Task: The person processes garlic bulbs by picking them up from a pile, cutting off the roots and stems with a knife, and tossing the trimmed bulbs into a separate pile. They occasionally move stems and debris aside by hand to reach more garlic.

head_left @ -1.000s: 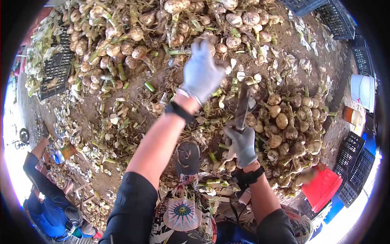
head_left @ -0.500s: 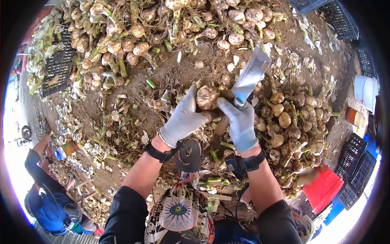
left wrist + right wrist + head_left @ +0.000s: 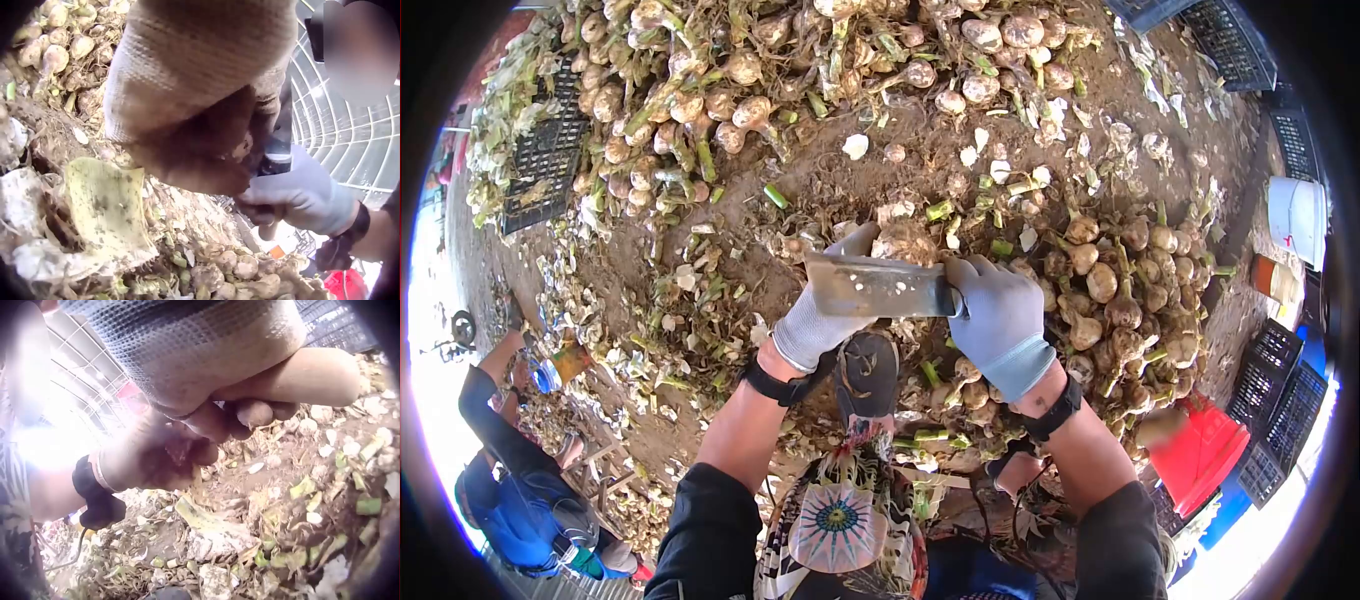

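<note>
In the head view the left gloved hand [image 3: 815,322] holds a dirt-covered garlic bulb [image 3: 903,243], its palm partly hidden behind a blade. The right gloved hand [image 3: 1002,325] grips the handle of a broad knife [image 3: 880,288], whose blade lies sideways in front of the left hand and just below the bulb. The left wrist view has the left glove [image 3: 200,69] large above and the right hand [image 3: 306,194] close by at the handle. A pale wooden handle [image 3: 306,378] juts from under the right glove [image 3: 200,356] in the right wrist view.
Garlic heaps lie at the top [image 3: 745,70] and right [image 3: 1100,290], with cut stems and peel strewn over the soil. Crates [image 3: 1265,375], a red bucket [image 3: 1195,455] and a white bucket [image 3: 1296,222] stand right. Another person [image 3: 530,510] sits lower left.
The left hand came back from the upper heap with a bulb. The knife swung from pointing up and away to lying sideways before the left hand, as the right hand turned inward.
</note>
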`<state>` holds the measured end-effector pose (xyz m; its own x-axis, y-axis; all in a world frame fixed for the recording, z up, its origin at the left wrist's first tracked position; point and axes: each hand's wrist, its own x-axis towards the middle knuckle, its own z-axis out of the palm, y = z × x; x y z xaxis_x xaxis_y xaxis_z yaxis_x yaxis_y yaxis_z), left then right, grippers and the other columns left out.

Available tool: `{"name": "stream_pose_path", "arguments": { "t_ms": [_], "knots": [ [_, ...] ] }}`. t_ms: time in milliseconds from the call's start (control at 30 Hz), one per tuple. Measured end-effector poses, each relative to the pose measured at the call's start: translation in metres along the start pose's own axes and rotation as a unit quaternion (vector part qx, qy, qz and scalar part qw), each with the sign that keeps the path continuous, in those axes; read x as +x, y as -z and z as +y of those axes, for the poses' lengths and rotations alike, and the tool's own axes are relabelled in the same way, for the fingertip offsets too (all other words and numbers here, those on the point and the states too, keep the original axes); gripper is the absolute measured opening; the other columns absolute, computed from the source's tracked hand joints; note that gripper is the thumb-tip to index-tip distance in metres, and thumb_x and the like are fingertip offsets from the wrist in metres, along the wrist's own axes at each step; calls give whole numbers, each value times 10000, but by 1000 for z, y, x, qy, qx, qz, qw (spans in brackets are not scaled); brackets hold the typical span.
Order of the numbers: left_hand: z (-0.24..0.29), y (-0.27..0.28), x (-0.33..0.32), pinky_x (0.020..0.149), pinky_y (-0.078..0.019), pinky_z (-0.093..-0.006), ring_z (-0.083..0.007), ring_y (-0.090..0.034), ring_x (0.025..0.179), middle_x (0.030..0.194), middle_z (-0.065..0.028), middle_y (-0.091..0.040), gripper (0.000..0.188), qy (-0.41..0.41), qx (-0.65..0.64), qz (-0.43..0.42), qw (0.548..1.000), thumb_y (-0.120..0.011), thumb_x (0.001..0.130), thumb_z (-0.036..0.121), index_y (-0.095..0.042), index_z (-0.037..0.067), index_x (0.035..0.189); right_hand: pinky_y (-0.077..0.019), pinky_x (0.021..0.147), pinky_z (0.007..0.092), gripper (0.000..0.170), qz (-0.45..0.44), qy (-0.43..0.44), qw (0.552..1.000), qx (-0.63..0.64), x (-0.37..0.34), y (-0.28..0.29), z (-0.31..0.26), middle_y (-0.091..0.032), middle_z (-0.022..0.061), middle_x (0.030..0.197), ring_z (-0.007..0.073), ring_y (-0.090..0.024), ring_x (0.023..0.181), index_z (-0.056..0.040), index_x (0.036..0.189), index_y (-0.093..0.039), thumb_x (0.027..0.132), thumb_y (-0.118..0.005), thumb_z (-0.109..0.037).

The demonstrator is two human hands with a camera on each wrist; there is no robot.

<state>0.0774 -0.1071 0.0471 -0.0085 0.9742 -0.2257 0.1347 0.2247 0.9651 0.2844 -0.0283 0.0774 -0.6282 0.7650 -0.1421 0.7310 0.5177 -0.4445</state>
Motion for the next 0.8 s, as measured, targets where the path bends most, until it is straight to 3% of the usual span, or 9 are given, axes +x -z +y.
{"name": "stream_pose_path", "arguments": {
  "t_ms": [267,500,533,567,600,700,733,767,800],
  "knots": [
    [-14,-5,-20,1006,-479,-315,-134,-602,1117,1279,-94,-610,814,107,-288,36,951,-810,829,161,-348,-67,1459,-520,680,408,252,0,-3,999,44,-5,-14,0,-639,73,824,296,-664,742,-132,961,-647,712,-685,-135],
    [-4,-5,-24,926,-551,-330,-174,-653,1063,1226,-107,-631,747,203,-324,34,923,-854,750,172,-454,-31,1348,-531,684,434,153,32,-12,990,134,-18,-46,-2,-655,107,811,339,-665,732,-127,960,-652,811,-619,-124],
    [19,-3,-23,927,-553,-332,-191,-668,1044,1196,-117,-649,769,143,-172,-17,975,-873,706,221,-482,-6,1328,-548,712,446,188,-13,-84,983,164,-22,-58,5,-701,131,854,357,-687,792,-124,1018,-683,864,-576,-120],
    [50,-1,-22,928,-554,-334,-208,-683,1025,1165,-127,-666,792,77,-14,-71,994,-893,662,269,-510,19,1309,-558,740,444,247,-164,-273,933,170,-11,-59,18,-725,161,874,356,-702,833,-122,1093,-705,884,-581,-167],
    [69,-8,-28,923,-551,-343,-244,-698,1017,1072,-139,-692,821,-39,100,-86,990,-909,584,330,-556,68,1277,-559,740,434,272,-156,-272,937,156,-21,-62,27,-726,165,861,344,-706,820,-127,1115,-710,875,-604,-200],
    [65,-23,-21,867,-534,-346,-268,-701,956,1066,-132,-685,707,38,102,-63,992,-923,631,341,-611,44,1191,-558,716,390,335,-96,-272,909,303,-36,-83,47,-723,155,817,317,-706,756,-114,1126,-715,837,-678,-280],
    [53,-19,-19,847,-533,-383,-309,-685,962,1095,-127,-650,586,3,150,-93,984,-868,677,265,-625,54,1165,-554,699,372,326,-81,-270,888,363,-29,-69,36,-723,143,806,314,-703,737,-103,1119,-715,837,-687,-264],
    [44,-19,-19,847,-533,-383,-309,-685,962,1095,-127,-650,586,1,151,-92,984,-868,677,265,-625,54,1165,-551,689,364,314,-127,-259,894,343,-29,-45,29,-723,136,802,315,-699,725,-95,1110,-715,837,-693,-248],
    [38,-19,-17,834,-533,-399,-320,-676,942,1102,-118,-638,525,-47,220,-114,968,-827,670,213,-634,61,1134,-550,673,364,272,-76,-206,918,330,-26,-43,26,-716,148,801,328,-693,710,-102,1094,-715,845,-685,-209]
  ]
}}
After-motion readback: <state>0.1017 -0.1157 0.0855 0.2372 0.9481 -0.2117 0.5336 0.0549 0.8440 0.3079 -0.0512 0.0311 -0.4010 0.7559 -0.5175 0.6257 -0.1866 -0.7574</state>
